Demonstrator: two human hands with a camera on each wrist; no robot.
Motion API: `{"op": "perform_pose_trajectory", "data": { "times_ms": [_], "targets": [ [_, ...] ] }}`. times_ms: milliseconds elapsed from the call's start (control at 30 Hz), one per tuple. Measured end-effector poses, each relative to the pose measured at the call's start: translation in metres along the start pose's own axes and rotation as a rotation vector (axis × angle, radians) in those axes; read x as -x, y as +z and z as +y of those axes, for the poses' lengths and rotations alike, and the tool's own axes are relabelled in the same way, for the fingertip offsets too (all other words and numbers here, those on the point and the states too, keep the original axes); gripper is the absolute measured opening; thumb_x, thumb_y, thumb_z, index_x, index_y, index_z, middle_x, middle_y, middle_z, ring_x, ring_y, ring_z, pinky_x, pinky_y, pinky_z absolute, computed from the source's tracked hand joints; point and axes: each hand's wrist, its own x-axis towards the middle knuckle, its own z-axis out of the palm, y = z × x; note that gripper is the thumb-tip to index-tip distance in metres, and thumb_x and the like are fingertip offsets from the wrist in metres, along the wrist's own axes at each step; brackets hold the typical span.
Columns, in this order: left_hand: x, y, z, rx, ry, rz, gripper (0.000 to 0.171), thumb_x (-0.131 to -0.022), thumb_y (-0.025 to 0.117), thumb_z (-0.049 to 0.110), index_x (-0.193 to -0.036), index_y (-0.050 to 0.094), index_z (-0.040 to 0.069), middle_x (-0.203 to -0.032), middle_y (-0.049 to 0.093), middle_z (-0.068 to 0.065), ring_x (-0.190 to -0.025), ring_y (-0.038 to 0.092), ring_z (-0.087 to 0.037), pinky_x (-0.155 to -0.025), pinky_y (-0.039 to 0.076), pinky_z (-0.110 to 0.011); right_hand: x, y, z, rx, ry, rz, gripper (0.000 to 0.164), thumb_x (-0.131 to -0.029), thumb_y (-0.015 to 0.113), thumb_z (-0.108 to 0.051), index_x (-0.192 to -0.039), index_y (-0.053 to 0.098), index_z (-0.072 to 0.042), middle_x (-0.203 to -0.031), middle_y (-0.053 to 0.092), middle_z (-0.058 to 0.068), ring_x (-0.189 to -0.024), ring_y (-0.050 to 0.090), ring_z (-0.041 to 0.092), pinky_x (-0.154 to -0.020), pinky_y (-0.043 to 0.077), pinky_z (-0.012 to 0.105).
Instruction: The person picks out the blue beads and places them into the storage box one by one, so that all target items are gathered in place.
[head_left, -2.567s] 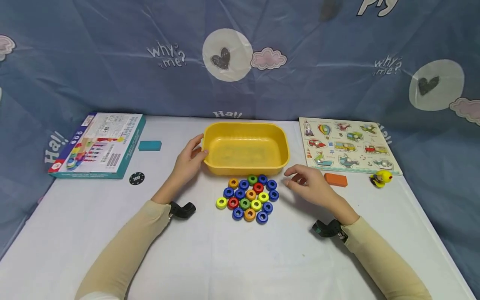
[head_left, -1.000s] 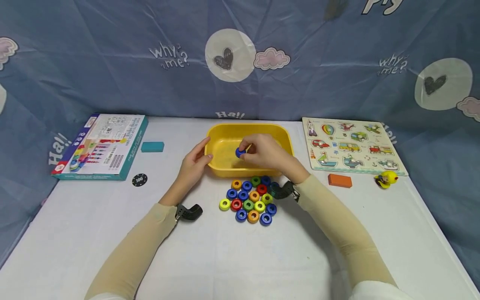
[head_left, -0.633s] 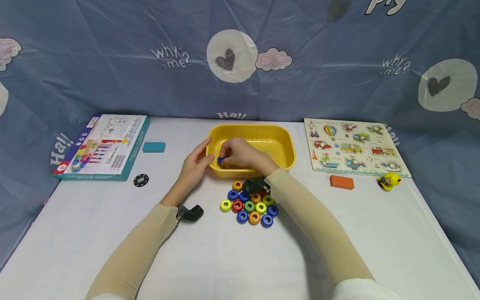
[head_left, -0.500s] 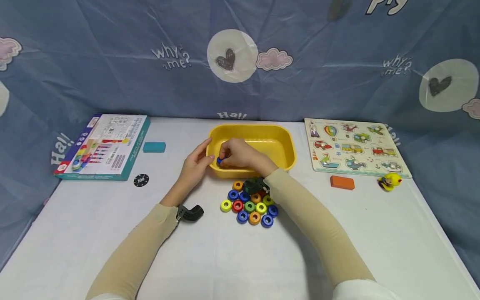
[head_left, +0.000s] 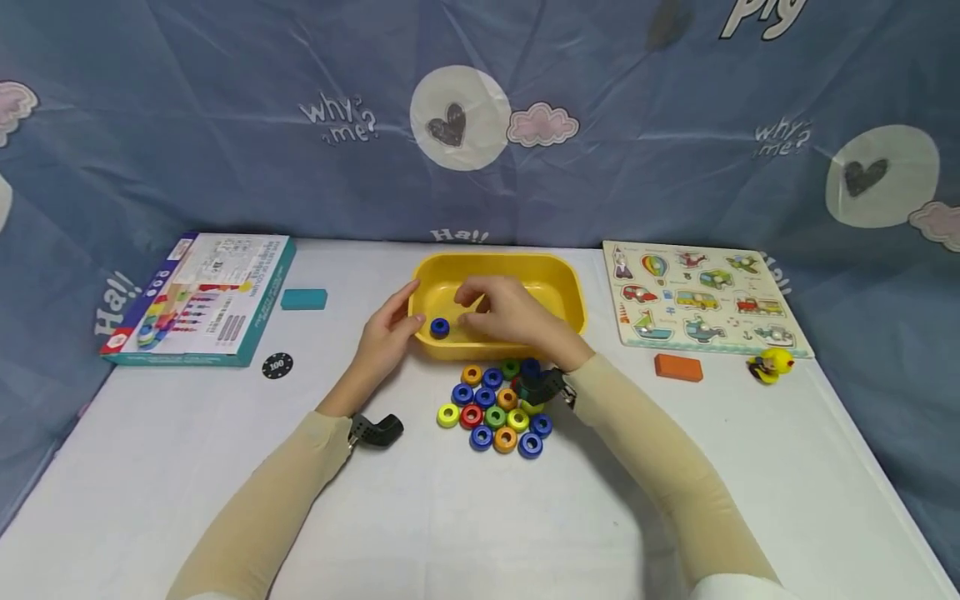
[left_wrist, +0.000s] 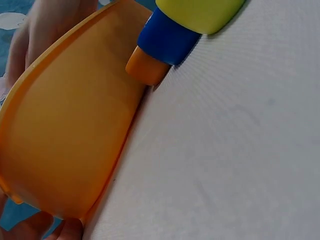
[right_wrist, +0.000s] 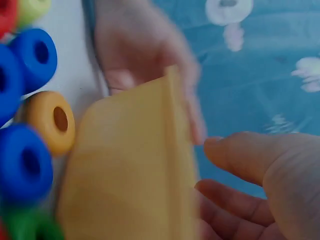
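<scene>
My left hand (head_left: 385, 335) holds a yellow plastic tub (head_left: 491, 350) by its left end, thumb and fingers at the rim; its fingertips also show against the wall in the left wrist view. Inside the tub, near the left end, lies one blue ring bead (head_left: 439, 327). My right hand (head_left: 517, 312) hovers over the tub just right of that bead, thumb and forefinger apart with nothing between them. In front of the tub lies a group of blue, red, green, yellow and orange ring beads (head_left: 472, 416). The right wrist strap hides some of them.
A boxed toy (head_left: 213, 296), a teal block (head_left: 303, 299) and a black chip (head_left: 277, 366) lie on the left. At right are a picture puzzle board (head_left: 701, 296), an orange block (head_left: 678, 367) and a yellow duck figure (head_left: 771, 364). A blue printed cloth (head_left: 637, 167) hangs behind.
My right hand carried a blue ring bead from the group into the tub, let go of it at the left end, then drew back slightly right. The left hand stays at the tub.
</scene>
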Motion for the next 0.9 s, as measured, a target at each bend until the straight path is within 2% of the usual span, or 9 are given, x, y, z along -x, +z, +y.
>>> {"op": "perform_pose_trajectory", "data": {
  "times_ms": [167, 300, 400, 567, 767, 900],
  "targets": [
    [-0.001, 0.000, -0.001, -0.005, 0.000, 0.012, 0.056, -0.097, 0.052, 0.009, -0.150, 0.037, 0.009, -0.157, 0.034, -0.012, -0.140, 0.041, -0.028, -0.113, 0.041, -0.041, 0.060, -0.030, 0.008, 0.015, -0.077, 0.105, 0.021, -0.087, 0.072, -0.015, -0.105, 0.069, -0.006, -0.104, 0.072, 0.011, -0.081, 0.066, 0.015, -0.071, 0.057, 0.028],
    [-0.007, 0.001, -0.020, -0.007, 0.013, 0.019, 0.056, -0.097, 0.053, 0.014, -0.151, 0.037, 0.018, -0.158, 0.034, -0.005, -0.142, 0.039, -0.022, -0.114, 0.040, -0.037, 0.103, -0.037, 0.026, 0.024, -0.102, 0.171, 0.015, -0.085, 0.072, -0.009, -0.100, 0.070, -0.007, -0.095, 0.072, 0.006, -0.076, 0.062, 0.011, -0.063, 0.054, 0.024],
    [-0.012, 0.003, -0.035, -0.006, 0.034, 0.026, 0.055, -0.098, 0.054, 0.018, -0.150, 0.038, 0.024, -0.158, 0.034, 0.000, -0.142, 0.038, -0.018, -0.113, 0.040, -0.035, 0.125, -0.036, 0.038, 0.017, -0.083, 0.179, 0.015, -0.084, 0.071, -0.005, -0.099, 0.071, -0.005, -0.092, 0.071, 0.003, -0.074, 0.061, 0.010, -0.061, 0.054, 0.022],
    [-0.013, 0.002, -0.035, 0.012, 0.033, 0.030, 0.055, -0.097, 0.054, 0.016, -0.150, 0.039, 0.023, -0.158, 0.034, -0.001, -0.142, 0.038, -0.020, -0.113, 0.040, -0.035, 0.137, -0.028, 0.053, 0.001, -0.045, 0.142, 0.016, -0.084, 0.072, -0.006, -0.100, 0.071, -0.007, -0.091, 0.071, 0.000, -0.073, 0.061, 0.009, -0.061, 0.054, 0.022],
    [-0.012, 0.003, -0.036, 0.018, 0.015, 0.028, 0.056, -0.097, 0.054, 0.015, -0.150, 0.038, 0.022, -0.158, 0.034, -0.002, -0.141, 0.040, -0.021, -0.112, 0.041, -0.033, 0.137, -0.010, 0.062, -0.032, -0.082, 0.069, 0.018, -0.081, 0.075, -0.007, -0.099, 0.070, -0.008, -0.093, 0.071, 0.003, -0.070, 0.060, 0.009, -0.059, 0.054, 0.021],
    [-0.011, 0.003, -0.033, 0.030, 0.013, 0.024, 0.056, -0.097, 0.055, 0.015, -0.151, 0.038, 0.022, -0.158, 0.033, -0.002, -0.141, 0.039, -0.021, -0.112, 0.041, -0.031, 0.136, 0.004, 0.067, -0.020, -0.083, 0.054, 0.016, -0.081, 0.076, -0.010, -0.095, 0.069, -0.011, -0.091, 0.066, -0.001, -0.071, 0.055, 0.010, -0.059, 0.051, 0.021]
  ]
}}
